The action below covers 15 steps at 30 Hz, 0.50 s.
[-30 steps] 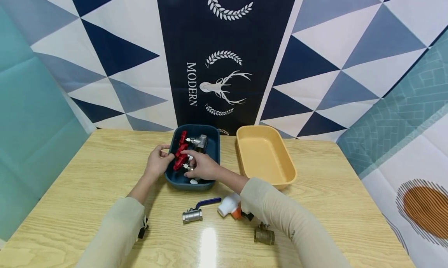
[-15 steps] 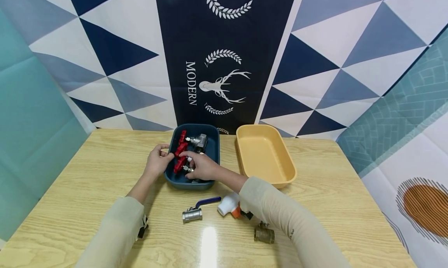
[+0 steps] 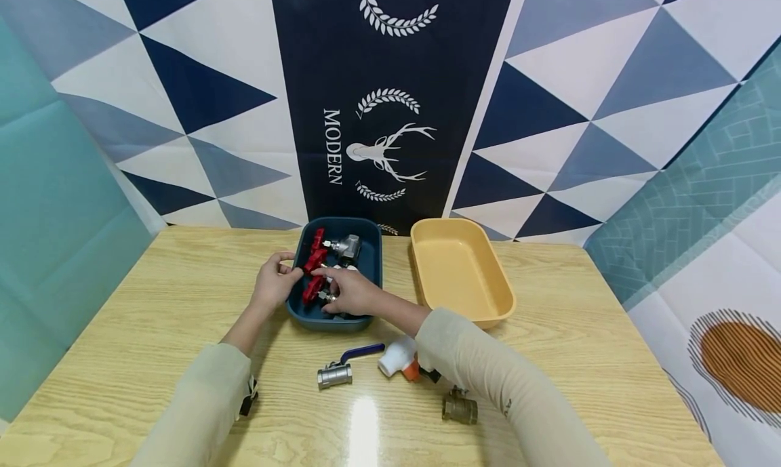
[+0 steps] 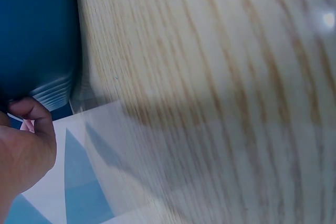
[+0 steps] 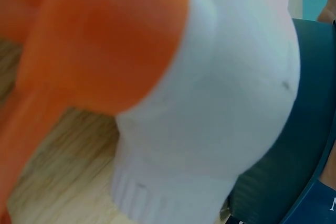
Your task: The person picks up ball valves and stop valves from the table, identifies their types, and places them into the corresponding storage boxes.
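A dark blue plastic bin [image 3: 326, 325] holds several valves with red handles. My left hand [image 3: 274, 282] grips the bin's left rim, thumb at the inner side; in the left wrist view that hand [image 4: 26, 150] is at the bin's corner. Reaching in from the right, my right hand [image 3: 356, 292] pinches the nearest red-handled valve [image 3: 313, 290] by its metal body, which the fingers largely cover. Behind it lie another red handle [image 3: 315, 259] and a silver valve body [image 3: 348, 245].
A yellow plastic tray [image 3: 500, 311] stands right of the bin. On the wooden table in front are a silver ball valve [image 3: 335, 376] with a blue lever, a white valve [image 3: 396, 355] with an orange handle under the right forearm, and a brass valve [image 3: 459, 409].
The nearest red-handled valve has shifted slightly toward the bin's front, the right hand moving a little with it. The left hand has stayed on the rim.
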Available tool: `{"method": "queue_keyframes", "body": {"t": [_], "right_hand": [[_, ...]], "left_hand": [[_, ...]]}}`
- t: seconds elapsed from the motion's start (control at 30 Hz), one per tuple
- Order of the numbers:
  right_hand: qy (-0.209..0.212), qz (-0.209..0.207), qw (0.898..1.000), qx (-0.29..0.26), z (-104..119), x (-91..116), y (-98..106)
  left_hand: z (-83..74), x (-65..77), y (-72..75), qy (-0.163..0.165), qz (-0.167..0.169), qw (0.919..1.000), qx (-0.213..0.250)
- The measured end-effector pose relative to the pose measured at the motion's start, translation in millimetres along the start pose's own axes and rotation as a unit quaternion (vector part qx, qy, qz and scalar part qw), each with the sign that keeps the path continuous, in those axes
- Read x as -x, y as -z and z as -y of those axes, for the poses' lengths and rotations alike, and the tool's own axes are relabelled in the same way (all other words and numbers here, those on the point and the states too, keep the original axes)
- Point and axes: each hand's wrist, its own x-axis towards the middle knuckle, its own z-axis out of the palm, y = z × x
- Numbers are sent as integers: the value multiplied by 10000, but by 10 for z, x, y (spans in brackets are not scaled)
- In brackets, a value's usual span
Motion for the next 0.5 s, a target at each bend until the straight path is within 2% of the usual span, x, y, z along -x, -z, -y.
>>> {"method": "queue_keyframes", "body": {"t": [0.23, 0.5], "right_hand": [[76, -94, 9998, 144, -9, -7, -5], [-218, -105, 9997, 21, 19, 18, 25]], "left_hand": [[6, 2, -5, 15, -30, 10000, -4], [29, -9, -17, 4, -48, 10000, 50]]}}
